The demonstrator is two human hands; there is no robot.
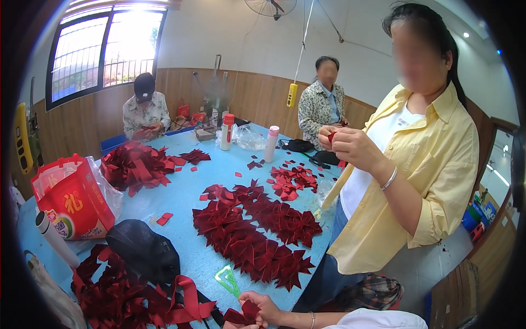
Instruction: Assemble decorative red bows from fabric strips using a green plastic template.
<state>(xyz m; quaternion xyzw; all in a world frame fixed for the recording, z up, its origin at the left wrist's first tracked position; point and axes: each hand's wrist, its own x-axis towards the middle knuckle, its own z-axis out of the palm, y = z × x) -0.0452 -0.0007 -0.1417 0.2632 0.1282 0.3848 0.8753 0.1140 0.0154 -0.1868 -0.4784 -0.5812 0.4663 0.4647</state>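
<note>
A dark red velvet ribbon bow [247, 312] is pinched in my right hand [268, 310] at the lower edge. My left hand [240, 326] shows only a sliver of closed fingers under the same bow; the rest is cut off by the picture's edge. Just beyond the hands lies a green triangular ruler [227, 281] on the blue table [183, 189]. Further off is a thick row of dark red bows [249, 241], with a second row [285, 216] beside it. Left of my hands, loose red ribbon strips [118, 290] are heaped.
A black cap-like item [143, 249], red gift bag [76, 200] and white tumbler [56, 241] stand left. Red ribbon pieces [139, 164] pile behind them. Two bottles, red-capped [227, 131] and pink [271, 143], stand far back. A person in yellow [422, 164] stands right; two others sit beyond.
</note>
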